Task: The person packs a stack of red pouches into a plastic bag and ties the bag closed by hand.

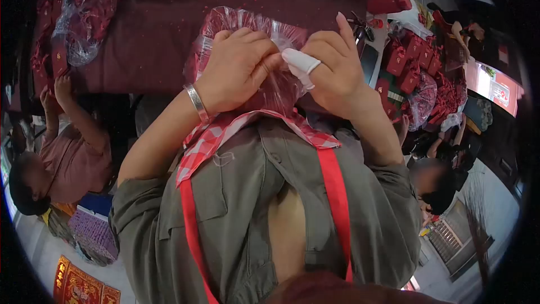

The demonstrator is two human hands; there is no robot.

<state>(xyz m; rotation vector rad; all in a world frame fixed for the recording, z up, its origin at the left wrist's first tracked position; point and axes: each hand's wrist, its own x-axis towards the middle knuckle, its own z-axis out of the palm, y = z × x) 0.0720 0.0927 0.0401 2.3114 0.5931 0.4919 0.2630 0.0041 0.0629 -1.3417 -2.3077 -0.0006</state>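
Observation:
A clear plastic bag [256, 21] with red contents lies at the table edge in front of my body, its film bunched and creased. My left hand [239, 65], with a silver bracelet at the wrist, is closed on the gathered film. Close beside it, my right hand [337, 70] pinches the bag's plastic; a white cover sits on one digit and another finger points up. The fingertips of both hands nearly meet over the bag. What exactly lies inside the bag is blurred by the film.
A dark red table [152, 39] spreads ahead, dotted with small red bits. Another plastic bag [90, 17] lies at left near a person's hands [59, 90]. Red boxes with tassels [413, 56] are heaped at right, where another person [433, 183] sits.

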